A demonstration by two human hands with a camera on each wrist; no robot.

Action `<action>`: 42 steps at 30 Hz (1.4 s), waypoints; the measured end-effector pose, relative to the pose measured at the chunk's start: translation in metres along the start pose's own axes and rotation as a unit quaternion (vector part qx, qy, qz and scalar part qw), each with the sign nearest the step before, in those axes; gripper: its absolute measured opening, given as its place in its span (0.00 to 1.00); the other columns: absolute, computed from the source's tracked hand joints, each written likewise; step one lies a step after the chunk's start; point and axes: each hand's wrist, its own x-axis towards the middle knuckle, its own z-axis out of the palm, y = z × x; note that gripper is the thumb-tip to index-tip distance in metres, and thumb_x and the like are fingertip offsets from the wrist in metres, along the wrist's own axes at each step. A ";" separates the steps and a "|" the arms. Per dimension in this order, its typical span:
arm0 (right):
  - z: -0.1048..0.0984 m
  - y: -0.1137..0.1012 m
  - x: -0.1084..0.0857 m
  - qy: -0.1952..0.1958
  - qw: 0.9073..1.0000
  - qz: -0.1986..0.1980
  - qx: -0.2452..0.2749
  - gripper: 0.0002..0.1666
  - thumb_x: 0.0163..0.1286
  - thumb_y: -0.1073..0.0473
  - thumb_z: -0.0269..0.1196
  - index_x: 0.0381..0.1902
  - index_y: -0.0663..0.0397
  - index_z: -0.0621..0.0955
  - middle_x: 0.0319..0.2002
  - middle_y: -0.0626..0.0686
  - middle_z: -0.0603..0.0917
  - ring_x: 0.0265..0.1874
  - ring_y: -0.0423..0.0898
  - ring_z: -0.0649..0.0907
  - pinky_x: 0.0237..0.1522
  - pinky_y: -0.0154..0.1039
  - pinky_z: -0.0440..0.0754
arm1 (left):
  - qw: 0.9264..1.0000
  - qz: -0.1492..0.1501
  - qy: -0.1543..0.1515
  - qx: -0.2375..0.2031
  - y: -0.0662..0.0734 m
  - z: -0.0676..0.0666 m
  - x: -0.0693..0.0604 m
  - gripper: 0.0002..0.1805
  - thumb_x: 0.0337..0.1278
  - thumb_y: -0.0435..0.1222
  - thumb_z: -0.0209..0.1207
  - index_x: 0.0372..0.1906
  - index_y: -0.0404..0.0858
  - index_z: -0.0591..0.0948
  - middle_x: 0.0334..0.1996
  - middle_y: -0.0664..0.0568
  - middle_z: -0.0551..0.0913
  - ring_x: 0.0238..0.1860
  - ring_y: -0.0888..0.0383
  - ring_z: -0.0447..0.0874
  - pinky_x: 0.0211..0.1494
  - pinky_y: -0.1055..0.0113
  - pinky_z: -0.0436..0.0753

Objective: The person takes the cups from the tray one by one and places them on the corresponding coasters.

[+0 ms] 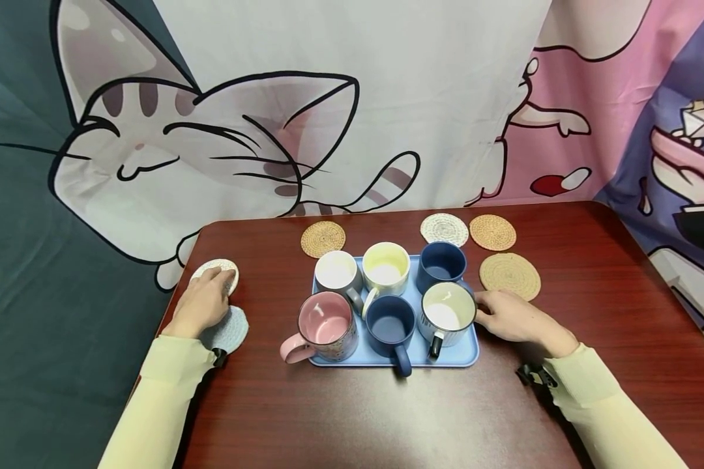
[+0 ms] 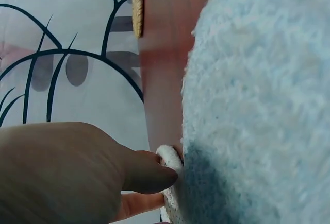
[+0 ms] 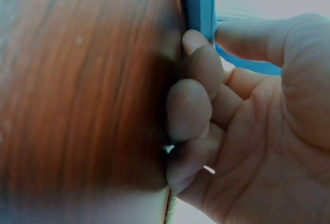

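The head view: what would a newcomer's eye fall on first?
Probably the big cartoon cat, upper left on the backdrop. Then six mugs, crowded on a blue tray near the centre. At the sides, the left hand pinches a white coaster and the right hand grips the tray's right edge.

Three cams: head wide, wrists tight.
Head: above near side, facing far and down. Left wrist: close, rolled sideways; shares left hand [image 1: 202, 305] and held white coaster [image 2: 167, 154] with head. Right wrist: close, also rolled; shares right hand [image 1: 519, 317] and tray [image 1: 466, 352] with head.
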 end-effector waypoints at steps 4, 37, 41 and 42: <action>0.000 0.000 0.001 -0.002 1.000 0.002 0.001 0.06 0.70 0.58 0.65 0.33 0.39 0.83 0.24 0.36 0.79 0.31 0.36 0.80 0.38 0.45 0.80 | 1.000 0.006 -0.001 0.004 -0.001 0.000 0.001 0.26 0.66 0.29 0.53 0.69 0.33 0.74 0.69 0.25 0.68 0.63 0.19 0.69 0.64 0.29 0.72; 0.003 0.003 0.000 0.010 1.000 -0.012 0.016 0.06 0.69 0.57 0.65 0.31 0.40 0.82 0.23 0.36 0.77 0.28 0.36 0.78 0.35 0.45 0.79 | 0.998 0.038 -0.044 0.008 0.042 0.005 0.060 0.29 0.69 0.32 0.48 0.74 0.39 0.72 0.76 0.33 0.65 0.71 0.24 0.65 0.70 0.30 0.69; 0.000 -0.001 0.000 -0.004 1.000 0.004 0.006 0.05 0.70 0.57 0.65 0.32 0.40 0.82 0.24 0.37 0.78 0.30 0.36 0.79 0.36 0.44 0.79 | 0.998 0.042 -0.046 0.007 0.051 0.007 0.066 0.30 0.68 0.33 0.48 0.75 0.40 0.72 0.76 0.33 0.65 0.72 0.25 0.65 0.70 0.30 0.69; -0.001 -0.002 0.000 -0.006 1.000 0.005 0.005 0.05 0.70 0.57 0.65 0.32 0.41 0.82 0.24 0.37 0.78 0.30 0.36 0.79 0.36 0.44 0.79 | 0.998 0.042 -0.047 0.007 0.053 0.008 0.067 0.30 0.69 0.33 0.48 0.75 0.40 0.72 0.76 0.34 0.65 0.72 0.25 0.65 0.70 0.30 0.70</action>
